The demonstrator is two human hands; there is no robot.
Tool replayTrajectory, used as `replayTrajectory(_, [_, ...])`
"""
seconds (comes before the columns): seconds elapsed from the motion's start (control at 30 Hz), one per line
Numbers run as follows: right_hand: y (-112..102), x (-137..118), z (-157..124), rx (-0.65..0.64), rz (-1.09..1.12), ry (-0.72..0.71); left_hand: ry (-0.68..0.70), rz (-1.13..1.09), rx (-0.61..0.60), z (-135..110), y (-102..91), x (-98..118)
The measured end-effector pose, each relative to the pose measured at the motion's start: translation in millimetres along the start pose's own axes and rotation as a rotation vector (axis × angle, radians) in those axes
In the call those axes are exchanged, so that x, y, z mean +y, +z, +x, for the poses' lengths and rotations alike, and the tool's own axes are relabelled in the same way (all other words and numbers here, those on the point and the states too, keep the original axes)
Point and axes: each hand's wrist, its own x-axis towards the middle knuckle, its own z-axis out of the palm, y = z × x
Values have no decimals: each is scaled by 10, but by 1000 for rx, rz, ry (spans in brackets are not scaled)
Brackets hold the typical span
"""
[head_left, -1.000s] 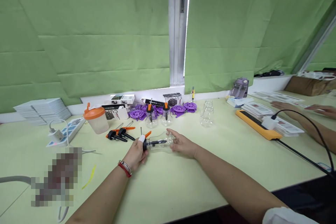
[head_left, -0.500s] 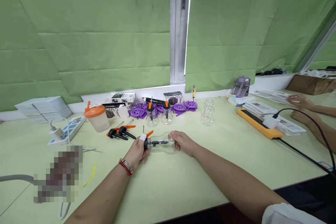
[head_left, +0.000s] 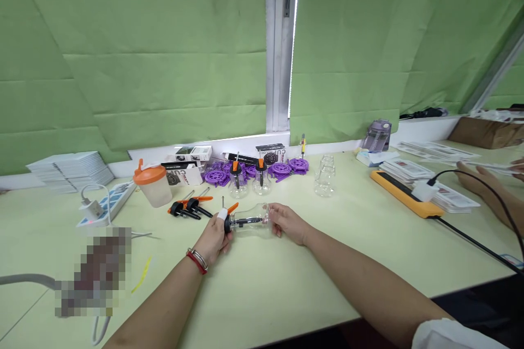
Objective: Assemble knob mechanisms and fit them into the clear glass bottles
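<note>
A clear glass bottle (head_left: 256,229) lies sideways between my hands, just above the table. My left hand (head_left: 213,235), a white wrap on one finger, closes around the black dispenser top (head_left: 227,223) at the bottle's neck. An orange lever and a thin metal spout stick out of that top, and its black stem runs inside the glass. Around the bottle's base are the fingers of my right hand (head_left: 289,222). Two black tops with orange levers (head_left: 190,208) lie beyond my left hand. Farther back stand two fitted bottles (head_left: 238,185) with orange-and-black tops.
Clear glass bottles (head_left: 325,180) stand in a row at centre right. Purple wheel-shaped parts (head_left: 216,175) and boxes (head_left: 184,173) line the back. An orange-lidded cup (head_left: 158,191) and white power strip (head_left: 114,206) are left. Another person's hand (head_left: 477,177) is beside papers and an orange power strip (head_left: 403,194).
My hands keep nearly the same hold on the bottle and top. The view shifts slightly. At the right, the other person's hands have moved apart, with a paper sheet between them.
</note>
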Motion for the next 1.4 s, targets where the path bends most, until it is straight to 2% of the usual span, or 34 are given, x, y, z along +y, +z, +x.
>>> replayTrajectory(0.13, [24, 4, 0, 35, -58, -43, 0, 2, -13, -2, 1, 1])
replayTrajectory(0.37, [-6, -94, -91, -35, 118, -80, -8, -14, 2, -4, -3, 19])
replayTrajectory(0.5, [-2, -30, -31, 2, 42, -15, 13, -12, -24, -1, -8, -5])
replayTrajectory(0.63, [25, 28, 7, 23, -49, -40, 16, -15, -20, 17, -20, -33])
replayTrajectory(0.73, [27, -3, -30, 40, 19, -75, 12, -20, -17, 22, -21, -28])
replayTrajectory(0.87, [2, -80, -93, -41, 118, -99, 8, -21, 1, 0, -3, 6])
replayTrajectory(1.17, [36, -43, -21, 31, 50, 54, 24, -14, -16, 7, -7, -19])
replayTrajectory(1.33, [17, -142, -114, -109, 77, 21, 5, -37, 4, 29, -28, -22])
replayTrajectory(1.4, [8, -175, -146, -95, 85, 22, 6, -42, -3, 30, -30, -22])
